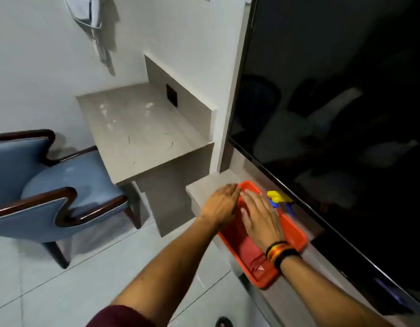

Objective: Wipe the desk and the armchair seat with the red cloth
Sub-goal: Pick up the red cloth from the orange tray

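An orange-red tray [296, 232] sits on the low ledge under the television. A red cloth [249, 253] lies flat inside it. My left hand [222, 205] is palm down at the tray's far left corner, fingers straight and holding nothing. My right hand [260, 217], with dark bands at the wrist, hovers palm down over the tray's middle with its fingers spread. The beige desk [138, 135] stands to the left, marked with white smudges and a few hairs. The blue armchair seat [74, 173] is beside it, with a pale spot on the cushion.
A spray bottle with a yellow and blue head [278, 198] stands at the tray's far right. A large dark television [334, 102] fills the right side. A wall phone [93, 17] hangs above the desk. A black socket [171, 96] sits in the desk's back panel. The floor is pale tile.
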### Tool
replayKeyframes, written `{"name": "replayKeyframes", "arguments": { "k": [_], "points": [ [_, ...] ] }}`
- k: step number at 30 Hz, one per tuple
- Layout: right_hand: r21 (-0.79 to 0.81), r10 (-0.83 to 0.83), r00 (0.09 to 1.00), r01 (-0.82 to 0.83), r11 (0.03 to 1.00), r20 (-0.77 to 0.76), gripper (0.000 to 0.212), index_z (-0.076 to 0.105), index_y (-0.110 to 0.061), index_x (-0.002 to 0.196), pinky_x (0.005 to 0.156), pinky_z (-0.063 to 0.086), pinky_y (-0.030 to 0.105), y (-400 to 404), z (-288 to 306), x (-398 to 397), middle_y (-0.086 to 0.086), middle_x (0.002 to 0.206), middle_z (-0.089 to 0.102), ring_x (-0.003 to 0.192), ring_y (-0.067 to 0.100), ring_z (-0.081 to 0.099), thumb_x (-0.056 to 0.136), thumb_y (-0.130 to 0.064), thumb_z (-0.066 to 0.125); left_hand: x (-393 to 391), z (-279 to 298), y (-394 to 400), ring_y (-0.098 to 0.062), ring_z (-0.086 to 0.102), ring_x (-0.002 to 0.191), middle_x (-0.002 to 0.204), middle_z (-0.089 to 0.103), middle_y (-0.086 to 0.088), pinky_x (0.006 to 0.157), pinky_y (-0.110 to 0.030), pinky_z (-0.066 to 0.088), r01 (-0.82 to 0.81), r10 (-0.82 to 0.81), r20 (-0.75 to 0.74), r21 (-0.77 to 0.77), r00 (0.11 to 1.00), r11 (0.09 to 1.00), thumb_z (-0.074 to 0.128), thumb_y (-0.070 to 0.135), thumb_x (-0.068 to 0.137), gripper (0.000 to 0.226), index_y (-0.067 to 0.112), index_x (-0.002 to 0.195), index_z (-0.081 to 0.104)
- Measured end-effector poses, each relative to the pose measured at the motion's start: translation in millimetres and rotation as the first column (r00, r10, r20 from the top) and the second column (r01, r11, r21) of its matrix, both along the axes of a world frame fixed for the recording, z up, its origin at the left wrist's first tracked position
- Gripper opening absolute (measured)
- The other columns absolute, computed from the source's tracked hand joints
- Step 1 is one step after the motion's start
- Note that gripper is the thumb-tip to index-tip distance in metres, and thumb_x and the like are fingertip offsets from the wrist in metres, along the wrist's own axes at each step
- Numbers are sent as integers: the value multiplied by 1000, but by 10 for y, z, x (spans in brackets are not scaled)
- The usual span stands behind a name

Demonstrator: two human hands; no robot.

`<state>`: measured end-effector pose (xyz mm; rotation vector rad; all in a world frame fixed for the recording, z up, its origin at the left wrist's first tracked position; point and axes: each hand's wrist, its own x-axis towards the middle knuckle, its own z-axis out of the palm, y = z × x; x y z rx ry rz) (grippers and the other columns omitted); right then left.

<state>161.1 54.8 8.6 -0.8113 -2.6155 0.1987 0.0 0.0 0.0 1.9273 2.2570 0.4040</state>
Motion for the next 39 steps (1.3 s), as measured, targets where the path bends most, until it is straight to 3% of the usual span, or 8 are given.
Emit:
{"name": "replayKeyframes", "arguments": {
  "k": [4, 7, 11, 14, 18, 20, 29, 39],
  "points": [
    [-275, -196, 959, 249, 929, 204, 39, 65, -10, 130, 101, 52, 44, -118, -494, 416, 14, 127, 64, 119, 36, 62, 92, -21, 67, 152, -328, 24, -39, 43, 148, 161, 43, -22, 123, -44, 36, -102, 127, 84, -250, 988, 963, 52, 11, 99, 60, 3, 157, 39],
    [-395, -238, 876, 412, 821, 419, 53, 54, -14, 142, 112, 42, 42, -132, -694, 462, 11, 146, 53, 133, 34, 51, 94, -32, 66, 145, -485, 105, -42, 49, 141, 152, 50, -22, 116, -47, 41, -180, 234, 97, -388, 967, 904, 52, 8, 99, 52, 1, 150, 44],
    [-436, -264, 823, 505, 745, 502, 77, 34, -16, 155, 122, 33, 42, -118, -855, 332, 10, 157, 43, 144, 32, 41, 90, -33, 72, 227, -643, 202, -44, 46, 141, 154, 46, -25, 116, -51, 41, -240, 309, 77, -465, 948, 852, 50, 6, 101, 53, -2, 153, 39],
    [-504, -350, 820, 560, 658, 453, 77, 44, -17, 148, 115, 43, 45, -69, -917, 244, 13, 142, 54, 134, 36, 51, 81, -24, 81, 213, -674, 275, -43, 49, 136, 147, 51, -24, 112, -51, 46, -290, 374, 109, -448, 921, 846, 55, 5, 99, 48, 1, 146, 50],
    [-613, -429, 844, 530, 586, 321, 34, 70, -19, 107, 93, 57, 46, -97, -836, 203, 9, 108, 72, 100, 33, 67, 74, -10, 76, 71, -573, 276, -44, 63, 120, 131, 63, -23, 102, -48, 53, -279, 391, 256, -381, 884, 881, 59, 19, 98, 31, 5, 123, 68],
    [-636, -461, 861, 481, 603, 214, 28, 73, -16, 97, 87, 55, 39, -138, -689, 130, 10, 100, 74, 93, 35, 68, 71, -6, 78, -103, -426, 257, -44, 65, 112, 125, 63, -21, 96, -46, 55, -247, 360, 318, -345, 877, 905, 61, 20, 93, 29, 6, 117, 69],
    [-764, -390, 920, 216, 608, -51, 27, 75, -22, 92, 77, 60, 39, -157, 13, -1677, -4, 84, 77, 80, 21, 73, 64, -25, 76, -2151, 348, -61, -25, 71, 116, 124, 76, -6, 103, -41, 57, -439, 435, 483, -112, 760, 892, 78, 21, 84, 53, 23, 135, 66],
    [-822, -566, 824, 298, 485, -35, 23, 74, -12, 101, 83, 57, 33, -96, -16, -4101, 6, 90, 73, 90, 31, 71, 78, -13, 79, -4455, 146, -55, -27, 72, 111, 130, 72, -7, 105, -43, 56, -382, 319, 610, -29, 726, 924, 63, 8, 93, 51, 18, 143, 61]
  ]
}}
